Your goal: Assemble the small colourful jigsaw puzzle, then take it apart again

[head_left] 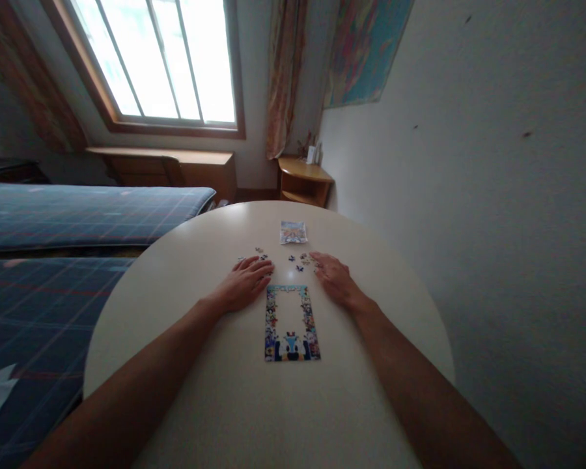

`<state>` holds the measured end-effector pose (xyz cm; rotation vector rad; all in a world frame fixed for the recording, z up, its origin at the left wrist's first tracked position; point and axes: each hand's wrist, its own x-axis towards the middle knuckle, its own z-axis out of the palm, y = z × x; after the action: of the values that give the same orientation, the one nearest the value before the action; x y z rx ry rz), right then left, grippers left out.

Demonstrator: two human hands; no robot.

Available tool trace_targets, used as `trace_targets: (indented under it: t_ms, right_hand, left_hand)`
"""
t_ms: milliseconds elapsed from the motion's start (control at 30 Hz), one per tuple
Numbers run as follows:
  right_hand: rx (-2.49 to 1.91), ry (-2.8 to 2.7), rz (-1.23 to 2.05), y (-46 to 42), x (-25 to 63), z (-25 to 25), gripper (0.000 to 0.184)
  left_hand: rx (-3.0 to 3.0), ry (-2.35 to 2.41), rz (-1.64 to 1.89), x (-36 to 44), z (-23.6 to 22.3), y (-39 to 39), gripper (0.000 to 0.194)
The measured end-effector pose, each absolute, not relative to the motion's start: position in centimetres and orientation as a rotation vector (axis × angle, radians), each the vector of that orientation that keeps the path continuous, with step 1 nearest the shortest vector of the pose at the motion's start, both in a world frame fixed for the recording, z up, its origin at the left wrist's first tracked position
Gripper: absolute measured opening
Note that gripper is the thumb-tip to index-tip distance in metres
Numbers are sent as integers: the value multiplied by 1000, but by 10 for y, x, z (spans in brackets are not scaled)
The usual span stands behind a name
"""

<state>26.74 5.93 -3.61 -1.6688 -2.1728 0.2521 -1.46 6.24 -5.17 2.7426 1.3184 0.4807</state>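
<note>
A partly assembled jigsaw puzzle (293,352) lies flat on the round pale table (273,417), its colourful frame joined around a bare middle. Beyond its upper left corner rests my left hand (244,284), palm down with fingers stretched out among loose pieces. My right hand (336,280) lies to the upper right of the puzzle, fingers extended, the tips at a small group of loose puzzle pieces (299,268). Any pieces under either palm are hidden. Farther back is a small creased picture sheet (293,232) in similar colours.
Beds with plaid covers (78,215) stand along the table's left side. A white wall (493,228) runs close on the right. Behind the table are a corner shelf (303,170), a wooden desk (205,159) and a bright window (156,58).
</note>
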Motion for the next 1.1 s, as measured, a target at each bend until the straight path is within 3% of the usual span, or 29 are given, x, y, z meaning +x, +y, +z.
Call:
trace_targets:
  t_ms: [567,800,1100]
  right_hand:
    - [-1578,-2178,240,57,264,-35,38]
    - [-1625,-2058,231,60,270,-38,50]
    - [-1449,-2101,362,56,276,-33,38]
  left_hand:
    - [2766,1393,541,-15,-49,58,40]
    - [2640,1560,622,-15,-47,57,39]
    - [2513,1604,626,-20,-45,58,42]
